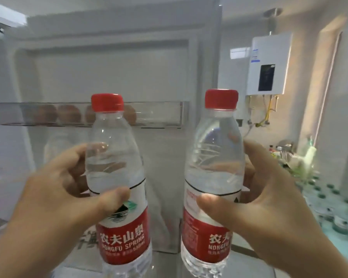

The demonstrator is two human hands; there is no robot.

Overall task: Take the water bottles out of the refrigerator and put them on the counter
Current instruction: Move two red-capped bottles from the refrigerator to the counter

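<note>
Left hand (68,183) wraps left bottle (119,177) mid-body; right hand (259,189) wraps right bottle (213,173) likewise. Both upright, held before open fridge door (109,67). Full, probably heavy, thin-walled, possibly slick; grip at label.

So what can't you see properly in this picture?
- Bottoms of both bottles, left and right: cut off by the lower edge of the head view.
- Round brown things in the door shelf: blurred behind its clear wall and the left bottle, maybe eggs.
- Small items on the counter: blurred and tiny, cannot name them.
- Fingers of the right hand: mostly hidden behind its bottle.
</note>
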